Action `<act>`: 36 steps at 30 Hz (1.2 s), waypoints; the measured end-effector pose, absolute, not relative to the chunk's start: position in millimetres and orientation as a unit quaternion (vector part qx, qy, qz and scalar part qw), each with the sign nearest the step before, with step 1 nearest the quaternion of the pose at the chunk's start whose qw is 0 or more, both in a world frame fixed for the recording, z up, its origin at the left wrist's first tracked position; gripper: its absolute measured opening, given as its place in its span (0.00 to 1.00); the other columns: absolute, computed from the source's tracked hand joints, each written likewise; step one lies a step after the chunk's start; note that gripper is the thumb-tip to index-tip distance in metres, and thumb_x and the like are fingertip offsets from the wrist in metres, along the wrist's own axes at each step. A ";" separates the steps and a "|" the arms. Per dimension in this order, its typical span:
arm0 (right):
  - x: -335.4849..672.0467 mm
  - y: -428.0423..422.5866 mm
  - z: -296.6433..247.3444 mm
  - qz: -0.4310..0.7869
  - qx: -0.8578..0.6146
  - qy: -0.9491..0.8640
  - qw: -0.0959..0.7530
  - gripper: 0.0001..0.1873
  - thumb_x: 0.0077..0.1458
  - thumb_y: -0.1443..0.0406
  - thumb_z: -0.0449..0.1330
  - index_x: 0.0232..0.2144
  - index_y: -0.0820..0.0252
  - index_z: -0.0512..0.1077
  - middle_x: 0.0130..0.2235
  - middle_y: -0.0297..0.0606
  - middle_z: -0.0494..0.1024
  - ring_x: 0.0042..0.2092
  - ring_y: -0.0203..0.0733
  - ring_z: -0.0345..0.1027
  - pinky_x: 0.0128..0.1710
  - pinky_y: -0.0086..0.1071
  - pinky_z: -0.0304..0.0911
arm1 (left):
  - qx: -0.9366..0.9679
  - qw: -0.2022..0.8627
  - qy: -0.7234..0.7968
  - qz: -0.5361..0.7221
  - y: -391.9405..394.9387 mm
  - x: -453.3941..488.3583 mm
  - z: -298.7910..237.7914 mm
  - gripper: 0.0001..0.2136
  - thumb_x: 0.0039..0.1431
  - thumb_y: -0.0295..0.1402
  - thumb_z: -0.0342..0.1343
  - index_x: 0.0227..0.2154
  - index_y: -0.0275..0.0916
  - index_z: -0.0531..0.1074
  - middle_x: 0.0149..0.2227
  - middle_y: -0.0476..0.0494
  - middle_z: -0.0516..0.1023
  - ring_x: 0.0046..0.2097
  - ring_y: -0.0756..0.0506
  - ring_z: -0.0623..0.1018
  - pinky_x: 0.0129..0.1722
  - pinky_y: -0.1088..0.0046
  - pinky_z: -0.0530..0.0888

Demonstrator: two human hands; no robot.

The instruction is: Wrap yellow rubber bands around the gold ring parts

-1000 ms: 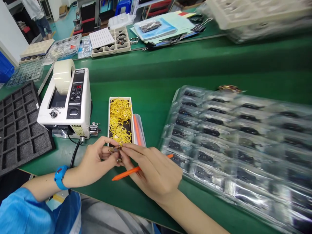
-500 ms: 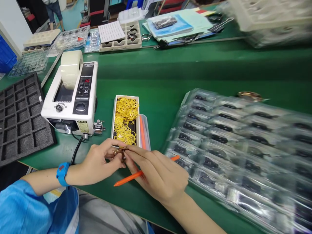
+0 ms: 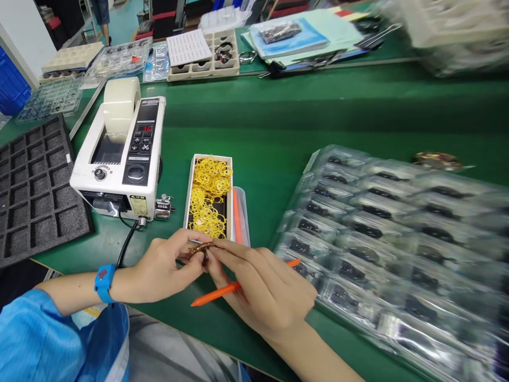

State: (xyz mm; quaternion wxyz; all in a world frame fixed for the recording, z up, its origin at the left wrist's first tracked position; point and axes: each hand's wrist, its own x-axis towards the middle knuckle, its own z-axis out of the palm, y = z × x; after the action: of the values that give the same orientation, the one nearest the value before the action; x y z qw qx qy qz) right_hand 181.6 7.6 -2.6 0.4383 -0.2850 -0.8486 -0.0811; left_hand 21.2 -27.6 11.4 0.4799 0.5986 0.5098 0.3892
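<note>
My left hand (image 3: 165,268) and my right hand (image 3: 262,289) meet near the front edge of the green table (image 3: 278,132). Both pinch a small brownish metal part (image 3: 198,250) between their fingertips. An orange stick (image 3: 222,291) runs under the fingers of my right hand, which also holds it. Just behind the hands stands a narrow white box of yellow rings (image 3: 209,193), and a clear tube with an orange stick inside (image 3: 240,215) lies against its right side.
A white tape dispenser (image 3: 123,154) with a tape roll stands at the left, its cable running to the table edge. A black foam tray (image 3: 34,191) lies far left. Clear bags with dark parts (image 3: 397,244) cover the right. Trays and papers fill the back bench.
The view has shifted, so everything sits a little further right and lower. My two hands stay together on the small part, with the fingers working it slightly.
</note>
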 end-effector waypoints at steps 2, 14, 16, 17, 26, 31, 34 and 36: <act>179.7 5.8 -3.6 -0.076 -0.295 -0.841 0.447 0.06 0.58 0.74 0.59 0.36 0.61 0.69 0.31 0.44 0.82 0.26 0.39 0.70 0.26 0.30 0.64 | 0.589 0.487 0.513 0.391 -27.4 21.7 11.0 0.11 0.62 0.30 0.50 0.46 0.36 0.68 0.29 0.48 0.78 0.30 0.51 0.77 0.32 0.78 0.74; 181.0 6.5 -3.0 0.047 -0.338 -0.820 0.460 0.04 0.59 0.69 0.60 0.37 0.59 0.68 0.31 0.40 0.80 0.27 0.37 0.71 0.24 0.28 0.64 | 0.408 0.637 0.496 0.426 -16.2 21.4 12.8 0.09 0.55 0.34 0.60 0.33 0.38 0.64 0.24 0.54 0.73 0.27 0.52 0.75 0.30 0.77 0.71; 186.4 6.7 -0.9 0.124 -0.361 -0.788 0.482 0.03 0.61 0.67 0.58 0.38 0.58 0.68 0.30 0.38 0.78 0.23 0.35 0.67 0.20 0.28 0.60 | 0.381 0.651 0.492 0.435 -12.4 21.3 14.3 0.12 0.52 0.36 0.62 0.29 0.38 0.64 0.23 0.54 0.73 0.26 0.52 0.76 0.30 0.77 0.71; 189.2 7.5 0.5 0.164 -0.375 -0.771 0.489 0.02 0.62 0.67 0.57 0.38 0.57 0.68 0.29 0.36 0.76 0.22 0.34 0.65 0.19 0.27 0.59 | 0.376 0.652 0.492 0.438 -10.6 21.0 15.0 0.13 0.50 0.36 0.64 0.28 0.38 0.64 0.24 0.53 0.74 0.26 0.53 0.75 0.29 0.77 0.71; 194.9 17.9 9.4 0.324 -0.284 -0.837 0.337 0.06 0.64 0.69 0.51 0.39 0.55 0.66 0.28 0.31 0.75 0.21 0.33 0.66 0.20 0.25 0.61 | 0.365 0.696 0.477 0.394 -3.8 15.1 22.1 0.12 0.42 0.33 0.66 0.23 0.36 0.68 0.19 0.53 0.72 0.21 0.54 0.73 0.23 0.78 0.69; 191.9 15.9 8.6 0.281 -0.253 -0.859 0.346 0.07 0.65 0.71 0.49 0.36 0.55 0.63 0.27 0.30 0.72 0.23 0.33 0.65 0.22 0.23 0.61 | 0.393 0.682 0.493 0.371 -4.6 15.9 24.6 0.08 0.41 0.29 0.61 0.22 0.37 0.65 0.17 0.56 0.69 0.17 0.56 0.68 0.16 0.81 0.62; 188.3 12.0 7.0 0.321 -0.267 -0.841 0.343 0.09 0.66 0.70 0.47 0.32 0.55 0.60 0.23 0.27 0.66 0.21 0.32 0.59 0.20 0.24 0.57 | 0.400 0.673 0.490 0.383 -4.5 17.5 24.3 0.07 0.40 0.27 0.59 0.21 0.37 0.64 0.18 0.56 0.69 0.17 0.57 0.66 0.17 0.81 0.62; 185.7 9.0 5.4 0.377 -0.288 -0.817 0.328 0.13 0.67 0.67 0.45 0.28 0.55 0.58 0.21 0.26 0.62 0.20 0.32 0.55 0.19 0.24 0.54 | 0.403 0.665 0.494 0.390 -4.3 18.2 23.7 0.07 0.39 0.26 0.59 0.20 0.37 0.64 0.18 0.56 0.69 0.18 0.58 0.65 0.19 0.81 0.62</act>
State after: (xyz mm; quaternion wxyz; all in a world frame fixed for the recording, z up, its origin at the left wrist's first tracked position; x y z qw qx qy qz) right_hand 185.7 9.0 5.4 0.3278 -0.2884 -0.8168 0.3772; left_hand 18.2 -4.3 23.7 0.6648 0.4031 0.4935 0.3898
